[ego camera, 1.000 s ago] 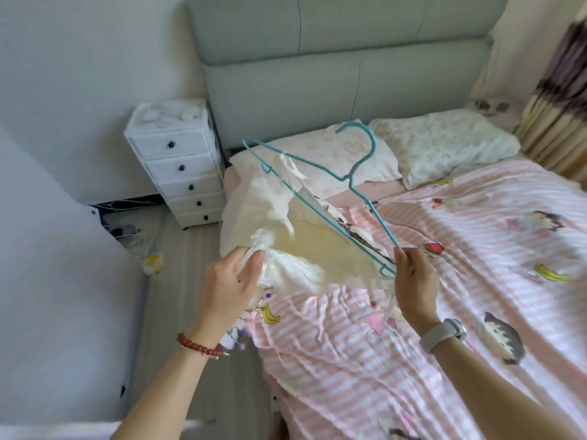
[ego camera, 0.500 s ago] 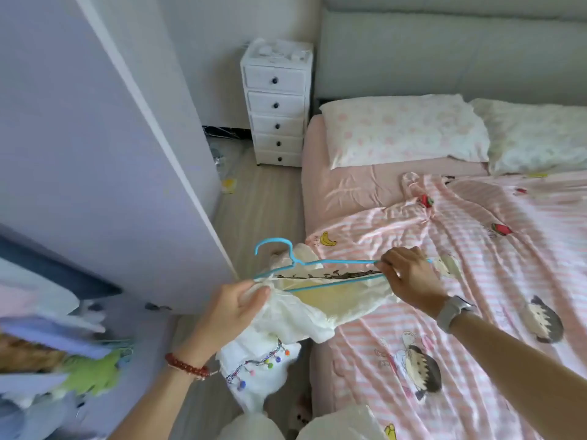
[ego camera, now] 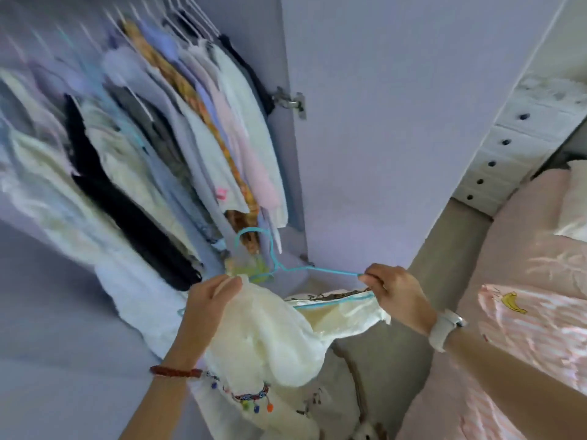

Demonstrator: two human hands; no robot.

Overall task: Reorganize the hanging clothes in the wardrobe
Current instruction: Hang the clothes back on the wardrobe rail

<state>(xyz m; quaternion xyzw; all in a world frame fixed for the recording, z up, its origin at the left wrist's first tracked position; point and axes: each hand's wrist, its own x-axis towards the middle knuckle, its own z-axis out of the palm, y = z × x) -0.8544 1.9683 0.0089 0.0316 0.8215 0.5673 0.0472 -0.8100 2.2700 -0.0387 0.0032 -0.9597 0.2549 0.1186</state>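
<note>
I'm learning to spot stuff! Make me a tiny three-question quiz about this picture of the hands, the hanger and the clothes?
1. True or false: the thin blue wire hanger already hangs among the row of hanging clothes.
2. The right hand pinches: A) the hanger's end, B) a pillow, C) a drawer knob?
3. Fill in: the left hand grips the ____ cloth garment.

Key: 1 false; 2 A; 3 cream.

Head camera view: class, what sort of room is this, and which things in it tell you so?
Most likely a bedroom: an open wardrobe full of hanging clothes, a bed with pink bedding, and a white drawer chest beside it.
</note>
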